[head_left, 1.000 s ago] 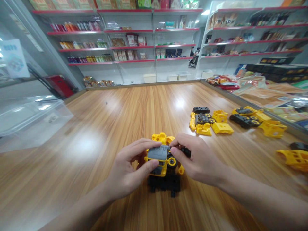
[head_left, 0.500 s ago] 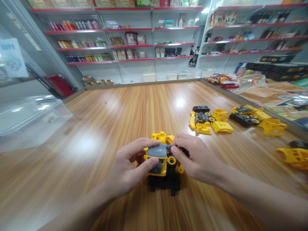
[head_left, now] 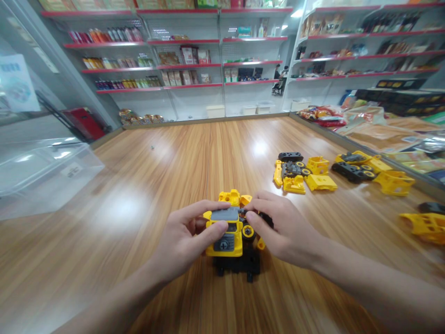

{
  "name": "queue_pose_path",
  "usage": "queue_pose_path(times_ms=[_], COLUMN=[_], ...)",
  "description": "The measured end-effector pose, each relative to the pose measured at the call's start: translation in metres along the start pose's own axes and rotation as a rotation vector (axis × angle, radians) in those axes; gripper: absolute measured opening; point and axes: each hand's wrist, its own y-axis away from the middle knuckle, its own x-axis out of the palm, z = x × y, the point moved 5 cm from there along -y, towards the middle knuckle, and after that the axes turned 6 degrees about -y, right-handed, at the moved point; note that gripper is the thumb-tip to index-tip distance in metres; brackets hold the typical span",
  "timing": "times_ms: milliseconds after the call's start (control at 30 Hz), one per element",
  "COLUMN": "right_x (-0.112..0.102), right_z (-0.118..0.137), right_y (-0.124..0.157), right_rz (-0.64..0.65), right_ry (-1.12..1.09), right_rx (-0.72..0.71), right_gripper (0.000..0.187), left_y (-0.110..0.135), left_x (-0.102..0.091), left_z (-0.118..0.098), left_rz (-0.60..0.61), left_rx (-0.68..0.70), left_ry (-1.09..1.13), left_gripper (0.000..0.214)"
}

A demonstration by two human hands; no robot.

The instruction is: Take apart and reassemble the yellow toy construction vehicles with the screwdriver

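Observation:
My left hand [head_left: 186, 232] is closed round a yellow toy truck cab [head_left: 224, 251] with a grey roof and grille, its thumb on the windscreen side and its fingers at the roof. At the cab's right edge, my right hand [head_left: 278, 222] pinches by a small dark grey bit that its fingertips mostly hide. A black wheel with a yellow rim [head_left: 248, 232] shows between the cab and my right hand. Below the cab, a black toy chassis plate [head_left: 239, 266] lies on the table. Just behind my hands is a yellow toy part [head_left: 233, 197].
Yellow and black toy parts [head_left: 294, 170] lie to the right, with another group [head_left: 354, 171] farther over and yellow pieces [head_left: 426, 227] at the right edge. A clear plastic bin [head_left: 45, 181] stands on the left. Stocked shelves [head_left: 187, 67] line the back.
The cab has tipped in my left hand, so its grille and a cross-slotted round piece now face me more. My left thumb has moved up slightly; my right hand has barely moved.

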Motion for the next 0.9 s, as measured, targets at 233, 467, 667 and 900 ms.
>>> queue_pose_path(times_ms=[233,467,667,900], right_x=[-0.001,0.001,-0.002,-0.002], right_z=[-0.004,-0.003,-0.007,-0.017], right_y=[0.0,-0.001,0.0,-0.001], right_rz=[-0.08,-0.035,-0.092,-0.083], right_ry=[-0.012,-0.018,-0.013,0.086], right_rx=[-0.005,0.007,0.006,0.085], right_gripper=[0.008,0.023,0.006,0.007], left_y=[-0.002,-0.003,-0.003,-0.005], left_x=[-0.004,-0.004,-0.002,-0.008], left_z=[0.006,0.008,0.004,0.002], left_rz=[-0.036,-0.007,-0.02,-0.106], left_rx=[-0.026,-0.018,-0.007,-0.039], left_ry=[-0.058,-0.036,-0.027,-0.058], left_gripper=[0.033,0.032,0.03,0.032])
